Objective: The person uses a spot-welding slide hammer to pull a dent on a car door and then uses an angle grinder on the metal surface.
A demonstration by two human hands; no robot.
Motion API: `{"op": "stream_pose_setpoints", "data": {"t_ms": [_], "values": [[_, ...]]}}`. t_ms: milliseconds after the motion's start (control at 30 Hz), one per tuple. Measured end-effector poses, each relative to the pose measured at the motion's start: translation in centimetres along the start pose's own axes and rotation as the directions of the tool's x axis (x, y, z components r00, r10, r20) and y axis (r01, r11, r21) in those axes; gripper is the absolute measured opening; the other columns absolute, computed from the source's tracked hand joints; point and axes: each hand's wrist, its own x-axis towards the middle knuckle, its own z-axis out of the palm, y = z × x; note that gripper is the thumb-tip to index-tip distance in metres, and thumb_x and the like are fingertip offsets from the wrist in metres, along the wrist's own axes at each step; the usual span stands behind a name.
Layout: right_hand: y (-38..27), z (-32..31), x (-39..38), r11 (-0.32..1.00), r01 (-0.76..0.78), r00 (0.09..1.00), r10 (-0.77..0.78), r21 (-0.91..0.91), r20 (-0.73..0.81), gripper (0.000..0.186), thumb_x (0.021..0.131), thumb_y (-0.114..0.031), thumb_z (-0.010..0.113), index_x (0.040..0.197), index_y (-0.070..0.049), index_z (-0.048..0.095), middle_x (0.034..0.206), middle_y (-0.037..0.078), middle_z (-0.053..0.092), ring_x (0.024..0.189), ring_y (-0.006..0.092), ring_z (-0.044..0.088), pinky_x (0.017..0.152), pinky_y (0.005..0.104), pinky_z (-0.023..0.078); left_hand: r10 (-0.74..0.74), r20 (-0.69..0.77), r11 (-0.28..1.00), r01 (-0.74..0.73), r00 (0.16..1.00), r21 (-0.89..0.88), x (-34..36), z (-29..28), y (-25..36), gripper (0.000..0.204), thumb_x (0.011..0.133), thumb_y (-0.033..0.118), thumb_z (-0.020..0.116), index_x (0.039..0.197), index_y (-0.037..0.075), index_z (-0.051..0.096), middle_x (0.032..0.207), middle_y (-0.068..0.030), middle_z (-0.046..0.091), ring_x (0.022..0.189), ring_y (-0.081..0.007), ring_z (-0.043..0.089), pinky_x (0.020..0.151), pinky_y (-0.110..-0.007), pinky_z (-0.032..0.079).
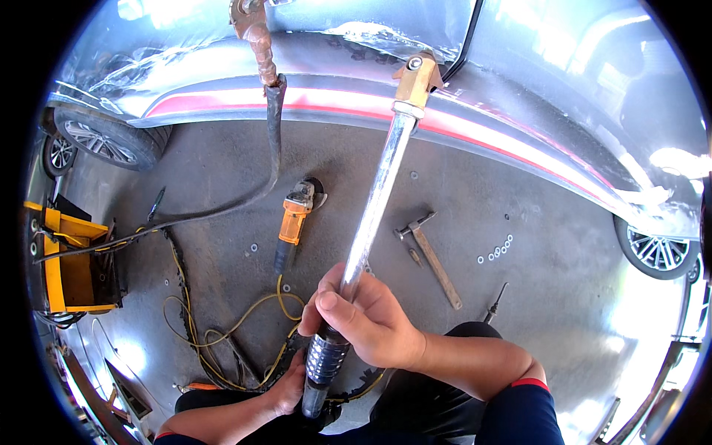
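My right hand [371,319] grips a long chrome-rod tool [378,185] just above its black ribbed handle [328,356]. Its brass-coloured head [414,85] is over the grey car's dented side panel [363,37]; contact is unclear. My left hand [285,389] is low at the handle's left, fingers mostly hidden behind it. Left of the rod, a copper-coloured fitting [259,44] on a thick black cable [274,141] lies against or near the panel. An orange angle grinder [295,219] and a hammer [434,263] lie on the floor below.
A yellow machine [63,263] with cables stands at left. Yellow hose [248,319], several washers [497,251] and a small pointed tool [495,302] lie on the floor [564,297]. Car wheels [656,245] show at both sides beneath the car.
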Motion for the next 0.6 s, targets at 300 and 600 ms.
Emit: {"op": "stream_pose_setpoints", "data": {"t_ms": [300, 600], "values": [[-0.3, -0.1, 0.0, 1.000, 0.005, 1.000, -0.004, -0.018, 0.023, 0.024, 0.106, -0.032, 0.054, 0.107, -0.009, 0.051, 0.093, 0.006, 0.063, 0.091, 0.0139, 0.064, 0.084, 0.0322, 0.050, -0.008, 0.008, 1.000, 0.008, 1.000, 0.015, -0.4, 0.7, 1.0, 0.069, 0.104, 0.040, 0.047, 0.154, 0.006, 0.015, 0.138, -0.0133, 0.048, 0.123, -0.0193, 0.052, 0.103, -0.035, 0.046], [-0.4, 0.2, -0.2, 0.999, -0.001, 1.000, 0.001, 0.033, -0.010, 0.024, 0.105, -0.030, 0.057, 0.103, -0.008, 0.049, 0.089, 0.004, 0.061, 0.088, 0.0094, 0.062, 0.082, 0.0280, 0.051, -0.122, -0.005, 0.990, 0.122, 0.992, 0.064, -1.6, 2.7, 3.2, 0.069, 0.103, 0.040, 0.051, 0.154, 0.007, 0.019, 0.136, -0.0107, 0.049, 0.122, -0.0180, 0.052, 0.101, -0.035, 0.047]]}}
